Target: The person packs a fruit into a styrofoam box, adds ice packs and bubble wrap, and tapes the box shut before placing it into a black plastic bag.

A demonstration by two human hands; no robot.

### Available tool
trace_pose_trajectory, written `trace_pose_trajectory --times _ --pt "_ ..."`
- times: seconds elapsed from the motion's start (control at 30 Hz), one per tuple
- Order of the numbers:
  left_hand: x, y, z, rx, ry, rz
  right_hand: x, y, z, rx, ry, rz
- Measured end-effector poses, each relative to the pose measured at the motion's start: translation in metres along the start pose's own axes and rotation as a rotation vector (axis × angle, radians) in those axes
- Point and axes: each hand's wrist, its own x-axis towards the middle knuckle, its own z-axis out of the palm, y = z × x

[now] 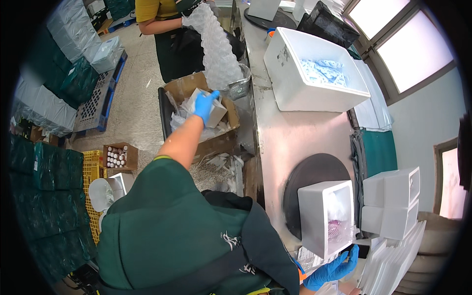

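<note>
My left hand (205, 105), in a blue glove, reaches into an open cardboard box (217, 142). It lies over a white box (215, 117) that sits tilted among clear plastic wrap; whether the fingers grip it is unclear. My right hand (330, 271), also blue-gloved, is beside the near end of a white foam box (315, 217), fingers apart and holding nothing. This foam box stands on a round black turntable (317, 166), its open side towards the right. Inside are clear wrap and a purplish-pink item (334, 229), partly hidden.
A larger foam box (287, 81) with blue-white packs stands farther along the metal table (274, 136). Another person (173, 29) holds air-cushion wrap (219, 48) by the cardboard box. Foam boxes (387, 188) and stacked lids (394, 254) are at right. A carton of bottles (120, 156) stands at left.
</note>
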Motion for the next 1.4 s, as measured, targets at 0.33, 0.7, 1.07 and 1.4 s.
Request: trace_pose_trajectory --times 0.33,0.7,1.07,1.4 --pt "-0.016 0.146 0.147 -0.043 -0.535 0.462 0.049 -0.098 0.074 0.082 -0.498 -0.319" --pt "-0.278 0.209 0.173 0.551 -1.595 1.168 0.104 -0.130 0.036 -0.473 -0.635 -0.327" --pt "-0.270 0.201 0.140 0.691 -1.434 1.323 0.061 -0.100 0.017 -0.180 -0.693 -0.383" --pt "-0.306 0.220 0.163 0.663 -1.488 1.223 0.049 -0.074 -0.017 -0.033 -0.620 -0.123"
